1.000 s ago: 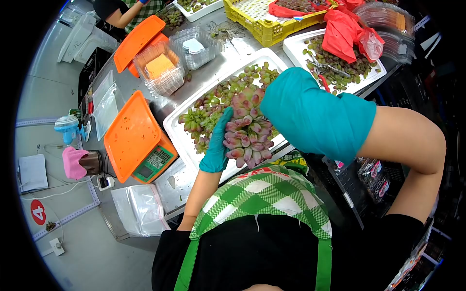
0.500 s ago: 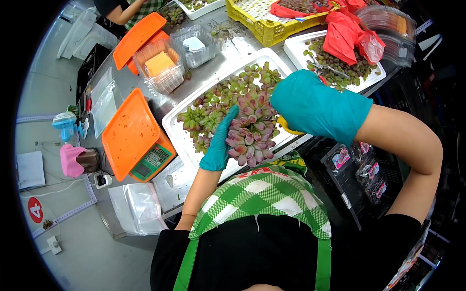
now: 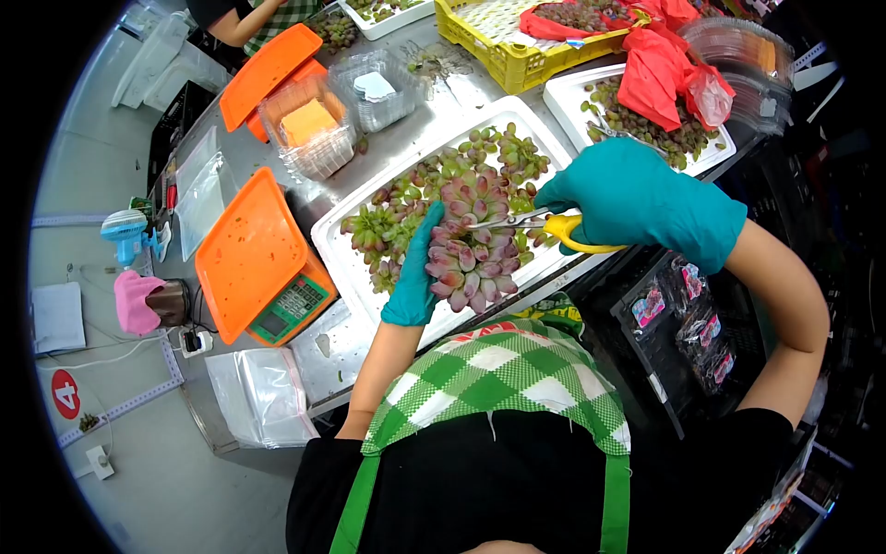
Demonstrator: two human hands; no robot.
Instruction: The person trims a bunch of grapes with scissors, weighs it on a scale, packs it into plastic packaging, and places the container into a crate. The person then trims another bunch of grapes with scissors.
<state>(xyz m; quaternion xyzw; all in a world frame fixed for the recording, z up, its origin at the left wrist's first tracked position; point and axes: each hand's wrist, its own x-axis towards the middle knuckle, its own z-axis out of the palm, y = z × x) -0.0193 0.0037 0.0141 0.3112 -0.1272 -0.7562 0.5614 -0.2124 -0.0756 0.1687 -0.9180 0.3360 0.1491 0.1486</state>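
A pink and green clustered succulent [image 3: 475, 263] is held over the near edge of a white tray [image 3: 334, 242] by my left hand [image 3: 415, 277], gloved in teal, its fingers along the plant's left side. My right hand [image 3: 637, 198], in a matching glove, grips yellow-handled scissors [image 3: 583, 236]. The metal blades point left and reach in among the plant's rosettes; their tips are partly hidden by leaves. Smaller green succulent rosettes [image 3: 392, 231] and loose leaves lie in the tray behind the plant.
Left of the tray stands an orange scale [image 3: 254, 254], with plastic bags [image 3: 260, 397] near it. Clear plastic boxes [image 3: 309, 129] sit behind. At the right back are a second white tray [image 3: 563, 97], red bags [image 3: 653, 78] and a yellow crate [image 3: 517, 63]. Another person's arm [image 3: 242, 23] shows at the top.
My right hand has drawn back to the right and turned, so the scissors' blades now show against the succulent. My left hand and the plant have hardly moved.
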